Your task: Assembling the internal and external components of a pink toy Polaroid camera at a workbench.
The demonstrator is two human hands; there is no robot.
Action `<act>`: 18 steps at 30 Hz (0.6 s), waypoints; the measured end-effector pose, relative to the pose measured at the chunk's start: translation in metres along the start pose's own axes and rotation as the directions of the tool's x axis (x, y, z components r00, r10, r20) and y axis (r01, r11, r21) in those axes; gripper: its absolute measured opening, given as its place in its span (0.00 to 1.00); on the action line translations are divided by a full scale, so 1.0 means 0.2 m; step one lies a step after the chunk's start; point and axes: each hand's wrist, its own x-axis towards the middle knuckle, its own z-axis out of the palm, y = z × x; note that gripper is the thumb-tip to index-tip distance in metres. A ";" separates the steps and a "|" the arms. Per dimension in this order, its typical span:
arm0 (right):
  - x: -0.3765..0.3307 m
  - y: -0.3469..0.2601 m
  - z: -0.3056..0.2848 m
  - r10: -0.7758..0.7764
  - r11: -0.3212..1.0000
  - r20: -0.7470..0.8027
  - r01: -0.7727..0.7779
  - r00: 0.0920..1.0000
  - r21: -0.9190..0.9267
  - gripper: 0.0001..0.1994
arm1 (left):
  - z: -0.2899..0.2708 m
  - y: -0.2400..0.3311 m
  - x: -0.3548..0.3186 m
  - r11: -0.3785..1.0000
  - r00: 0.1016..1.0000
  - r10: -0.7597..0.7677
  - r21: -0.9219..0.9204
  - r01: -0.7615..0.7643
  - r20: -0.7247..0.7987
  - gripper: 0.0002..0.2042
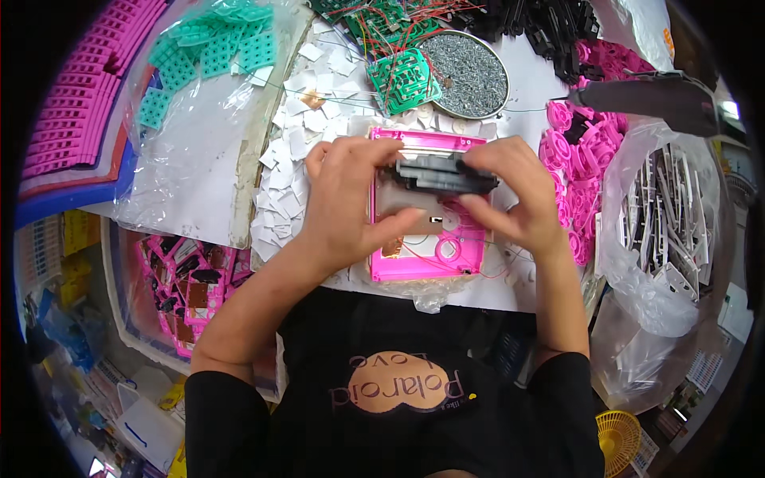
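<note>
A shallow pink plastic casing (426,268) lies on the table in front of me, its inside facing up, with a coppery patch and thin wires showing. Over its far half is a long black plastic part (442,177), tilted and slightly blurred. My right hand (518,195) grips that part's right end between fingers and thumb. My left hand (339,199) is at the casing's left side, thumb and fingers spread apart. Its index fingertip comes close to the black part's left end; whether they touch is hard to see.
White square pieces (279,187) are scattered left of the casing. Beyond it are green circuit boards (404,80) with wires and a round dish of small screws (466,76). Pink parts (570,159) pile up at right, beside a bag of metallic strips (669,215). Teal pads (215,52) lie far left.
</note>
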 end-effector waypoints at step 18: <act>0.20 -0.04 -0.07 0.233 0.882 0.003 -0.211 0.972 -0.421 0.22 | 0.03 0.12 -0.01 0.910 0.996 -0.051 0.415 0.017 0.071 0.32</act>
